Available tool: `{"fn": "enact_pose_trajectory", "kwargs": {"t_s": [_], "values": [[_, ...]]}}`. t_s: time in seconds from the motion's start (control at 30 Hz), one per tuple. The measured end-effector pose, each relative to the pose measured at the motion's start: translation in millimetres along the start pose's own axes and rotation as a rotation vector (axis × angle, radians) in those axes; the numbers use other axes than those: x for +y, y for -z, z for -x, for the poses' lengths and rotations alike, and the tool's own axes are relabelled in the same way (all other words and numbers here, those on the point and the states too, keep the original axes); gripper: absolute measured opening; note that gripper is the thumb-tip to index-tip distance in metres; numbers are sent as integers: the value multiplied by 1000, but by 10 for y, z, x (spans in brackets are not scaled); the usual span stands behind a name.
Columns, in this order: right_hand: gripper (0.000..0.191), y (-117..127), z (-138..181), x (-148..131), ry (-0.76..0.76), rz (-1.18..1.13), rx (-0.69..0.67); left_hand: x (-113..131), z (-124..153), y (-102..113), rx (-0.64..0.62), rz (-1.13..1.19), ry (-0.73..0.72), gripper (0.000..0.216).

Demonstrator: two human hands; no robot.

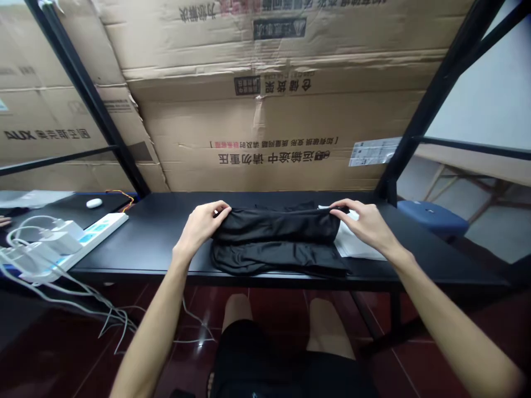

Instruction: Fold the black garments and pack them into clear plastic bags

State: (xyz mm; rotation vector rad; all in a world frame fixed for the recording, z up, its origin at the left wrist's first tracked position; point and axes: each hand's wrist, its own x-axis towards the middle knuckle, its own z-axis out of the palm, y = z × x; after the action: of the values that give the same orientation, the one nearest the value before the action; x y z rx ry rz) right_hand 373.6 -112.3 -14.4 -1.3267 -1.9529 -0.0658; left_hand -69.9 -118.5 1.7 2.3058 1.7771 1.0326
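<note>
We hold a layered black cloth [277,226] over a dark worktop [153,232].
Our left hand [203,225] and right hand [367,224] have fingers clamped on its far corners; it partly hides a white sheet [357,244]. Left cardboard [45,119] reads "AUX"; the back cardboard [274,119] bears upside-down Chinese print, its white label [375,152] illegible.

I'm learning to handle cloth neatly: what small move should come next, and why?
I'd probably lay the held edge of the black cloth down over its nearer layer, moving both ends together. The left hand and right hand pinch opposite ends, the strip between them looks fairly straight, and the nearer layer lies on the table.
</note>
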Motion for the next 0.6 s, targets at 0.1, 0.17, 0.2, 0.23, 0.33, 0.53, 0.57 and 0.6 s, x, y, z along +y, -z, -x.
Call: {"fn": "enact_pose_trajectory", "kwargs": {"t_s": [0.1,0.17,0.2,0.23,0.33,0.53,0.57,0.6], "values": [[38,-108,-111,114,-5,76,-46,41,-163,-20,-29,-75,17,28],[39,-188,-150,177,-4,160,-76,53,-235,-53,-48,-117,34,27],[38,-227,-162,202,-5,197,-89,52,-259,-77,-61,-138,43,27],[38,-264,-169,223,-6,230,-99,45,-275,-105,-74,-161,50,26],[37,-351,-167,256,3,272,-135,0,-290,-198,-107,-232,48,25],[48,-338,-123,176,23,290,-135,-45,-264,-253,-28,-246,40,24],[52,-311,-121,128,19,293,-119,-27,-245,-237,8,-227,36,22],[55,-283,-120,65,15,293,-100,1,-216,-217,53,-204,36,21]]}}
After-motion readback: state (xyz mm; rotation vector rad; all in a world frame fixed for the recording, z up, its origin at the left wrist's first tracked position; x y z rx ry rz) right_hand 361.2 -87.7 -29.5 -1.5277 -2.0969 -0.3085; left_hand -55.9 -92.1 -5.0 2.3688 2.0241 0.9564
